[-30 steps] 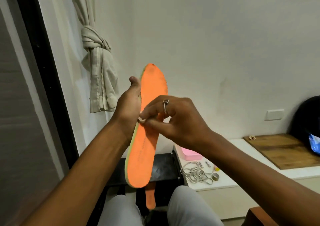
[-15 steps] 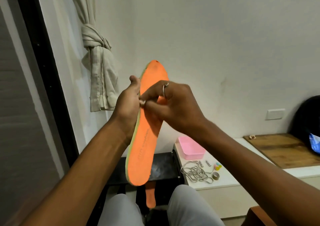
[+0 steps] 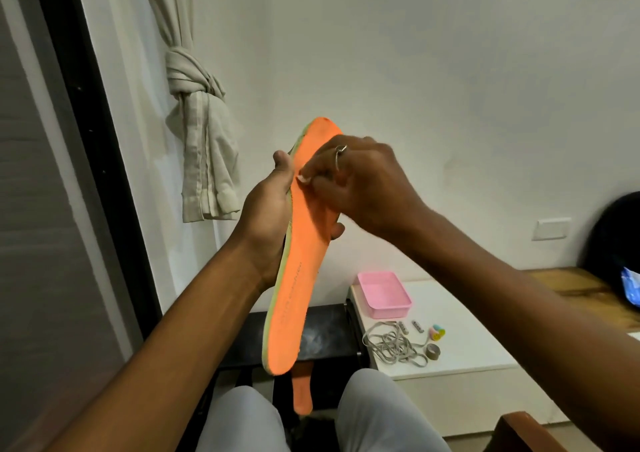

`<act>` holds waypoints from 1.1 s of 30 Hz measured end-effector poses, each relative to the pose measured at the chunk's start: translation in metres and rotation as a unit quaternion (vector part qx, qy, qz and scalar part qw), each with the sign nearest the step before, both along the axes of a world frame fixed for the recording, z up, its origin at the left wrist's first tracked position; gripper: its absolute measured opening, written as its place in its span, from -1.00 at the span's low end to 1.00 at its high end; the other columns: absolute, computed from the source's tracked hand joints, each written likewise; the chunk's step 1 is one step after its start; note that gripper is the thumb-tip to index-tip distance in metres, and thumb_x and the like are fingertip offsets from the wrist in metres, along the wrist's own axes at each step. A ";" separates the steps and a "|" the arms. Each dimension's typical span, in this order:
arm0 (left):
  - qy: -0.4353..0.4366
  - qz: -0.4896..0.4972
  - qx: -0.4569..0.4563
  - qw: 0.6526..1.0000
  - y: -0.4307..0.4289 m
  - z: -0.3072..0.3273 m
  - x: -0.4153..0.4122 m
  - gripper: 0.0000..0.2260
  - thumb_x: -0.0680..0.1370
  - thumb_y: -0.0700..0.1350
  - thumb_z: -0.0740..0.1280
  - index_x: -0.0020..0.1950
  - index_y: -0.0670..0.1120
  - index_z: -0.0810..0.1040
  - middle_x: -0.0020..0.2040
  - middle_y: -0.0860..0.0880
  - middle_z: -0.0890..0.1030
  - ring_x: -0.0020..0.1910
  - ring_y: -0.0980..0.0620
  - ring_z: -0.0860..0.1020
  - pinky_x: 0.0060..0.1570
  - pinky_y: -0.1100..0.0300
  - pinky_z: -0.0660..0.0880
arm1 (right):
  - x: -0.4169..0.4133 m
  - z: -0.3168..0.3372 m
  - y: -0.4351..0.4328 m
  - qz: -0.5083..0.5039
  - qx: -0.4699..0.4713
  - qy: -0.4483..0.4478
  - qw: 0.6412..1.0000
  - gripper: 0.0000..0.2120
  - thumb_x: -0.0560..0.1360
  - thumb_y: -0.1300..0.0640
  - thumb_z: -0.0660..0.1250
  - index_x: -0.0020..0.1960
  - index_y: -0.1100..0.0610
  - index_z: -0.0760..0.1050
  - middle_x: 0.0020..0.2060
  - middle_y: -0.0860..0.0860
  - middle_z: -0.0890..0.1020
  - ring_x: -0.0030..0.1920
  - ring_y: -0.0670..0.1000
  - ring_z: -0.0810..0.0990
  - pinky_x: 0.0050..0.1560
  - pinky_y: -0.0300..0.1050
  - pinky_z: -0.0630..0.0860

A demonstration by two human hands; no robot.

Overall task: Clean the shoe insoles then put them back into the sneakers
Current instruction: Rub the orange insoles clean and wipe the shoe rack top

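An orange insole (image 3: 294, 289) with a pale green edge stands nearly upright in front of me. My left hand (image 3: 268, 209) grips it from behind at its middle, thumb on the left edge and fingertips showing at the right edge. My right hand (image 3: 360, 185), a ring on one finger, pinches a small white wad (image 3: 304, 178) against the insole's upper face. A second orange insole (image 3: 302, 394) pokes up low between my knees. No sneakers are in view.
A knotted curtain (image 3: 199, 112) hangs at the left by a dark door frame. A white cabinet (image 3: 460, 347) to the right carries a pink tray (image 3: 384, 294), loose laces (image 3: 393, 346) and small bits. A black stool (image 3: 325, 334) stands beyond my knees.
My right hand has slid the white wad up the insole from its middle toward the toe end. The insole now leans a little more to the right.
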State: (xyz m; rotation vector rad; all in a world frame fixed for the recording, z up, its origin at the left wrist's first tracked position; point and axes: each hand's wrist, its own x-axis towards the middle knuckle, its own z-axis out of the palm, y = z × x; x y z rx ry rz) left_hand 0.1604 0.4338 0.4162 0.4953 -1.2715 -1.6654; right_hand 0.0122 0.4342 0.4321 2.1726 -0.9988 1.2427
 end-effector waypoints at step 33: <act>-0.019 -0.003 0.022 1.000 0.006 0.001 -0.002 -0.38 0.68 0.27 -0.02 0.45 -0.15 0.48 0.01 -0.18 0.68 -0.16 -0.15 0.68 -0.22 0.02 0.64 | 0.006 -0.014 0.010 0.039 0.012 -0.080 0.996 -0.83 0.41 0.38 0.47 -0.08 0.18 0.72 -0.15 0.03 0.71 -0.18 -0.08 0.66 -0.12 -0.29 0.55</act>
